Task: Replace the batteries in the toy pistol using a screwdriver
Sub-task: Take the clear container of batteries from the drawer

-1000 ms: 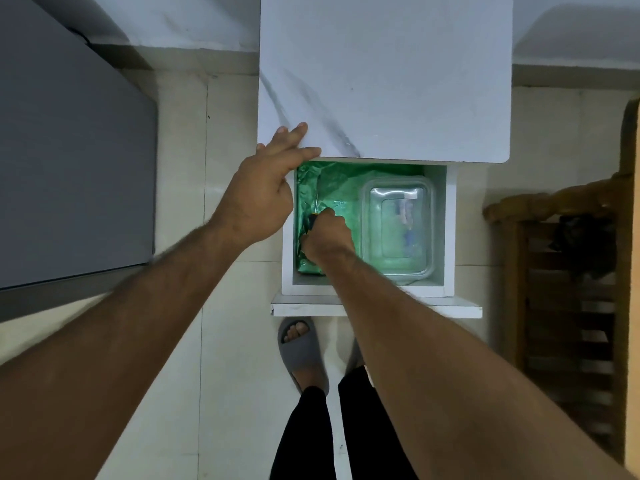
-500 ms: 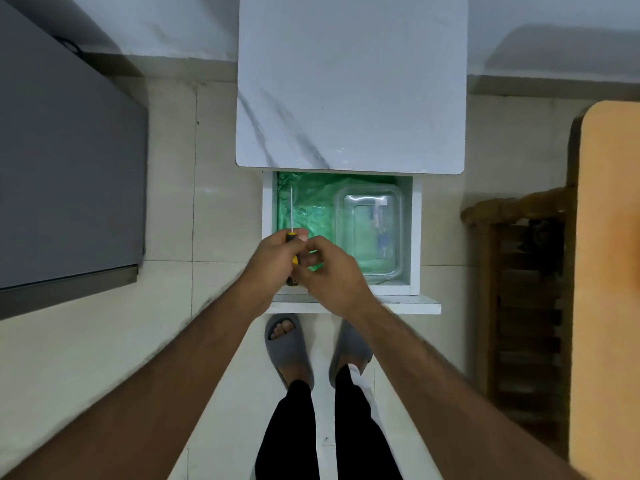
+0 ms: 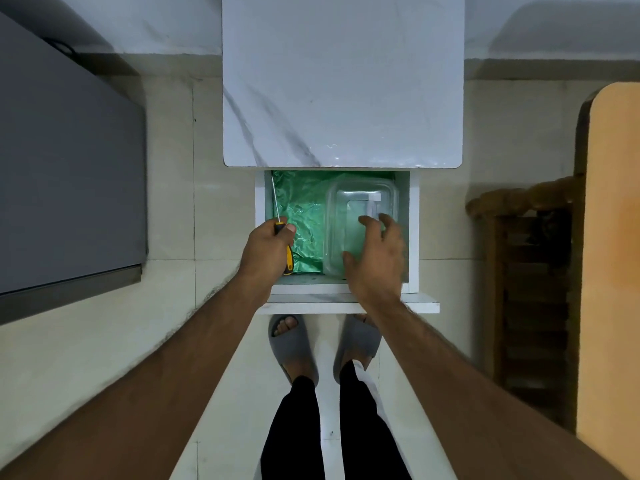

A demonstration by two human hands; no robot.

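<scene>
Item: white open drawer [image 3: 260, 216], pulled out from beneath a white marble-patterned desk [image 3: 343, 81], seen from above.

Contents: a crinkled green plastic sheet [image 3: 304, 209] is laid across the drawer bottom. A clear rectangular plastic lidded container [image 3: 349, 202] is set on the sheet in the right half of the drawer; its contents are blurred and cannot be made out.

Tool: a slim screwdriver with yellow-and-black handle [image 3: 288, 261] is gripped in the left hand [image 3: 266, 251], fingers curled round the handle, the thin metal shaft directed away from the person along the drawer's left wall. The handle's butt is seen below the fist.

Right hand [image 3: 377, 258]: held over the near right part of the clear container, fingers spread and loosely bent, nothing gripped. Whether the container is touched cannot be told.

Toy pistol: not identifiable in the view.

Surroundings: pale tiled floor [image 3: 166, 188]; a grey slab-fronted unit [image 3: 65, 168] to the left; a dark wooden slatted chair [image 3: 533, 271] and an orange panel [image 3: 613, 258] to the right; two feet in grey slide sandals [image 3: 294, 348] below the drawer front.
</scene>
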